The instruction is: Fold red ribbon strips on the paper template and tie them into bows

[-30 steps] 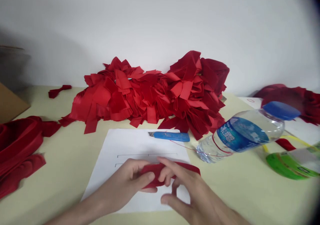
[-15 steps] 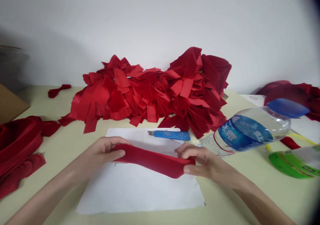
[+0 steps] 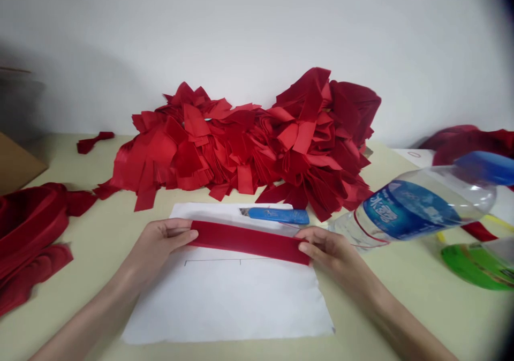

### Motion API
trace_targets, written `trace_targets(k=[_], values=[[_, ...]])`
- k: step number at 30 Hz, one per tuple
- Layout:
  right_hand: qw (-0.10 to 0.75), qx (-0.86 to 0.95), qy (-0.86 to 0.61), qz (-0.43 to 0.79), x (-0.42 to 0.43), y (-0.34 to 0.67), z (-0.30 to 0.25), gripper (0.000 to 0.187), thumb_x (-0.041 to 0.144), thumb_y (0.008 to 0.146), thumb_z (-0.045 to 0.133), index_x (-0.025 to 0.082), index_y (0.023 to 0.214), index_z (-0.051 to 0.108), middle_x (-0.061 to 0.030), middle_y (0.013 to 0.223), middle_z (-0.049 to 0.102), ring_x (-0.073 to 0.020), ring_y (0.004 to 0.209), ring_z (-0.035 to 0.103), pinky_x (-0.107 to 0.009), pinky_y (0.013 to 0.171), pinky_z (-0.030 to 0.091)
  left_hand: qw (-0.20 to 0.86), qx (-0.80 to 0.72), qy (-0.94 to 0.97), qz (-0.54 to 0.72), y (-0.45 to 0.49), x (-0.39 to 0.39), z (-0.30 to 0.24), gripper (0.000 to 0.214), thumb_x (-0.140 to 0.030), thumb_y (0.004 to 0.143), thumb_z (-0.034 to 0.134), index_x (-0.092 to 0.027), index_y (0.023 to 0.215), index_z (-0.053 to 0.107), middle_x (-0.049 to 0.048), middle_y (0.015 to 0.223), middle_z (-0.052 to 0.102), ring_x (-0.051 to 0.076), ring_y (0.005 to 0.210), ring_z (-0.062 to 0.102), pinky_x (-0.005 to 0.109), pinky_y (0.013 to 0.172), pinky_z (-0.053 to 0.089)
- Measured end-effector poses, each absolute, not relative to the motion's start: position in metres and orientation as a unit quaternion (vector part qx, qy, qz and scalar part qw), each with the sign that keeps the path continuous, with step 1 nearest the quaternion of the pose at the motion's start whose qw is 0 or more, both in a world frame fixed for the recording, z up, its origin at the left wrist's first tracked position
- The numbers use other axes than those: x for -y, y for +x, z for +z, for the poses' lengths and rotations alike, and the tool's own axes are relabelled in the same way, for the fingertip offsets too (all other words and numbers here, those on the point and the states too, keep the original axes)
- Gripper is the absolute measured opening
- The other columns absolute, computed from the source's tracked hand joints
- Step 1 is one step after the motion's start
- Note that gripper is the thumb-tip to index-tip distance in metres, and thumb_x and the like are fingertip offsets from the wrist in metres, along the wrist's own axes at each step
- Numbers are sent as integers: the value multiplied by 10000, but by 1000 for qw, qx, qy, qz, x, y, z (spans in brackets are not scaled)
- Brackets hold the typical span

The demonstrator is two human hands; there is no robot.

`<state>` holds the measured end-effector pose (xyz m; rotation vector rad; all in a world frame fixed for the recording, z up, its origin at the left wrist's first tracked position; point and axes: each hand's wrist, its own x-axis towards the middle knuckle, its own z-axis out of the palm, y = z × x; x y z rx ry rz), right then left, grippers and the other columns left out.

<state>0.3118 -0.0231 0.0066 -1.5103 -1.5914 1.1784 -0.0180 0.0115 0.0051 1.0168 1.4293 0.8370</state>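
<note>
The left hand (image 3: 159,241) and right hand (image 3: 332,249) are both bare, with slender fingers (image 3: 185,238) and narrow wrists (image 3: 131,275). The left forearm (image 3: 90,305) and right forearm (image 3: 397,315) are uncovered too, slim and smooth in outline down to the lower edge of view; finer detail is too soft to read.

I am facing a plain whitish wall (image 3: 225,29) that is rising behind a pale yellow-green surface (image 3: 417,275), whose far edge is running along it; soft light is falling over both, and a grey shadow (image 3: 80,82) is spreading across the wall's left side, darkening leftward
</note>
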Motion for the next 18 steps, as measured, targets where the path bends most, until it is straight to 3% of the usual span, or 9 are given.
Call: trace_targets(k=[5, 12, 18], values=[[348, 574, -583, 458, 15, 326, 12, 343, 474, 729, 670, 201, 932, 623, 6, 676, 556, -142, 627, 531, -257, 568, 411, 560, -608, 429, 365, -6, -4, 7, 207, -285, 572, 790, -188, 700, 659, -57, 564, 587, 115, 565, 545, 217, 574, 443], [382, 485, -609, 498, 14, 325, 15, 429, 486, 633, 755, 185, 924, 664, -54, 835, 654, -193, 768, 596, -301, 687, 453, 583, -613, 404, 349, -2, 0, 12, 365, -268, 605, 783, -195, 941, 660, -39, 721, 640, 115, 675, 579, 222, 655, 436], [417, 444, -621, 493, 17, 319, 19, 455, 502, 581, 783, 184, 895, 694, -53, 754, 659, -201, 723, 607, -307, 659, 467, 597, -601, 413, 335, -2, 2, 14, 384, -255, 612, 781, -208, 968, 647, -42, 722, 629, 115, 680, 592, 214, 641, 428]])
